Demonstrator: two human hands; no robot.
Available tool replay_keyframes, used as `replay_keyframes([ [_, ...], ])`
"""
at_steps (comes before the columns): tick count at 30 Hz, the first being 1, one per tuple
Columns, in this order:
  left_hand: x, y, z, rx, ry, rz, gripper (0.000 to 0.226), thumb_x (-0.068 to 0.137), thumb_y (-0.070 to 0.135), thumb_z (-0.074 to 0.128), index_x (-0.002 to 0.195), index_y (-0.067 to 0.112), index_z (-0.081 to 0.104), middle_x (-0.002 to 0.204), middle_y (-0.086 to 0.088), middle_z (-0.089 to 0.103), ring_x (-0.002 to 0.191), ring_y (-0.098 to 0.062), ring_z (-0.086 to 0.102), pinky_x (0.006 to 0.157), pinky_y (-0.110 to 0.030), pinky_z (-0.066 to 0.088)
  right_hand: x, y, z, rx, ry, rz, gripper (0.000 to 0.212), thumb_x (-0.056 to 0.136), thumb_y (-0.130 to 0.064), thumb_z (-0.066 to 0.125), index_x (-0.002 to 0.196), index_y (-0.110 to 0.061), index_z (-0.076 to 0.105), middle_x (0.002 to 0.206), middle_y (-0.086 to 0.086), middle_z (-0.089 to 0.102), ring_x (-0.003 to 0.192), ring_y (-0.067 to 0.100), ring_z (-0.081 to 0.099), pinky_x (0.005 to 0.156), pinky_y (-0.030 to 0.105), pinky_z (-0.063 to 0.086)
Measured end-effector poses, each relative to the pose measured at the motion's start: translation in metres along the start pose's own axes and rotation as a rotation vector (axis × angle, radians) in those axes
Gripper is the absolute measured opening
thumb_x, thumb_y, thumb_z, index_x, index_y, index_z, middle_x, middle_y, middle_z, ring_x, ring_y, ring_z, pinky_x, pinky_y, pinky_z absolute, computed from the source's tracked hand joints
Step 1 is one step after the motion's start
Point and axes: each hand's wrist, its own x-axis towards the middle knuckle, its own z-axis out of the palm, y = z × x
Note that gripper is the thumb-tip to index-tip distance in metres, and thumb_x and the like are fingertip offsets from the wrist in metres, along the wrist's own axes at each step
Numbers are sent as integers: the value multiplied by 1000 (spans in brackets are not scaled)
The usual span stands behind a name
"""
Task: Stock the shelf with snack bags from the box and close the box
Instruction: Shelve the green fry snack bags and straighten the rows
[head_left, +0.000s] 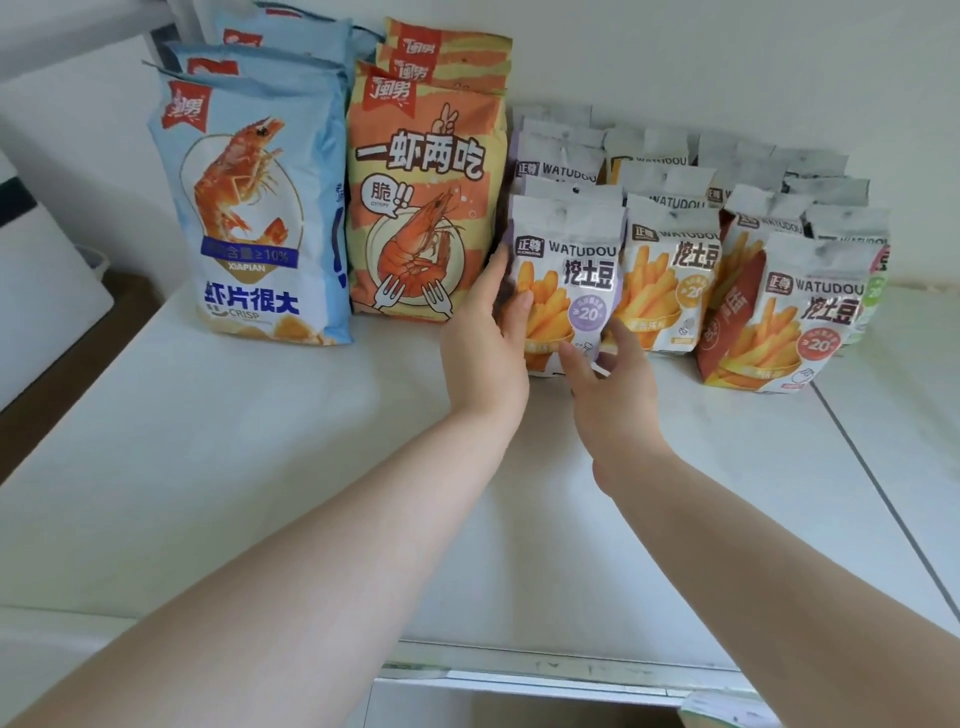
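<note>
Standing at far left and untouched: blue prawn-cracker bags (249, 208), then orange prawn bags (426, 197). Seating the purple potato-stick bag (569, 283) upright on the shelf (260, 467), left hand (485, 338) gripping its left edge, right hand (608, 374) relaxed, fingertips touching its lower corner. Likely needing next: letting go gently, then reaching for the box, not in view.

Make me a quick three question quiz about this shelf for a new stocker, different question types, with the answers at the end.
1. True or false: the left hand is touching the orange shrimp bag.
2. Multiple choice: which bag stands farthest left on the shelf? A) purple fries bag B) blue shrimp bag C) orange shrimp bag
3. Fill in: both hands are at the front ______ fries bag, the right hand at its lower edge.

Key:
1. False; it is on the purple fries bag.
2. B, the blue shrimp bag.
3. purple
</note>
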Motion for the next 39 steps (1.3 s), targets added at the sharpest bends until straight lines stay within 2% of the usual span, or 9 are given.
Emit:
replay_keyframes([
  [3, -5, 12, -15, 34, -31, 43, 47, 95, 20, 55, 142, 18, 46, 129, 16, 53, 116, 10, 47, 93, -1, 35, -9, 2, -7, 22, 14, 117, 63, 95, -37, 60, 150, -27, 32, 128, -4, 47, 119, 21, 57, 99, 37, 45],
  [6, -7, 21, -44, 95, -73, 170, 50, 97, 29, 50, 145, 19, 41, 146, 9, 44, 133, -2, 41, 108, -27, 40, -29, 6, -19, -49, 51, 94, 52, 94, -35, 62, 141, -29, 41, 134, -3, 48, 118, 18, 54, 94, 37, 45],
  [9, -2, 24, -90, 250, 20, 326, 58, 96, 32, 48, 149, 18, 28, 158, 1, 22, 147, -10, 16, 119, -31, 21, -45, -15, -20, -159, 55, -267, 33, 95, -24, 61, 125, -30, 48, 126, -8, 50, 116, 14, 48, 98, 39, 45],
  [14, 23, 2, -167, 460, 297, 30, 100, 80, 59, 55, 153, 22, -2, 160, -8, -13, 148, -24, -9, 117, -44, 1, -28, -101, 51, -413, -233, -747, 60, 87, -48, 53, 142, -27, 41, 141, -7, 43, 133, 17, 34, 109, 32, 27],
  [20, 55, -31, -187, 525, 97, -115, 135, 61, 53, 81, 140, 39, -28, 158, -7, -23, 146, -38, -11, 113, -62, 13, 28, -166, 147, -790, -365, -1011, 82, 92, -50, 58, 156, -33, 9, 165, 10, 4, 152, 30, -4, 121, 44, 7],
  [23, 65, -43, -187, 527, 68, -66, 132, 64, 49, 81, 142, 42, -26, 161, -8, -7, 147, -35, 6, 107, -59, 35, 39, -164, 166, -930, -372, -1034, 85, 93, -47, 58, 157, -28, 6, 165, 10, 3, 152, 30, -6, 123, 43, 5],
  [27, 73, -56, -187, 588, 98, -18, 126, 66, 53, 77, 148, 35, -17, 160, -11, 2, 145, -32, 20, 101, -55, 44, 46, -159, 176, -964, -373, -1007, 81, 94, -45, 58, 157, -27, 11, 165, 5, 3, 152, 26, -10, 122, 41, 9],
  [34, 70, -60, -187, 599, 98, 11, 119, 70, 58, 71, 151, 28, -12, 160, -12, -8, 147, -36, 6, 111, -62, 20, 59, -155, 153, -754, -225, -1074, 65, 99, -45, 49, 155, -26, 23, 164, 9, 14, 153, 27, 2, 123, 41, 8],
  [39, 66, -55, -181, 614, 113, 25, 123, 66, 68, 64, 152, 21, -10, 159, -14, -12, 147, -35, -2, 110, -64, 15, 92, -148, 117, -1089, -30, -843, 72, 98, -50, 47, 156, -28, 11, 165, 12, 7, 152, 29, -1, 123, 48, 2],
])
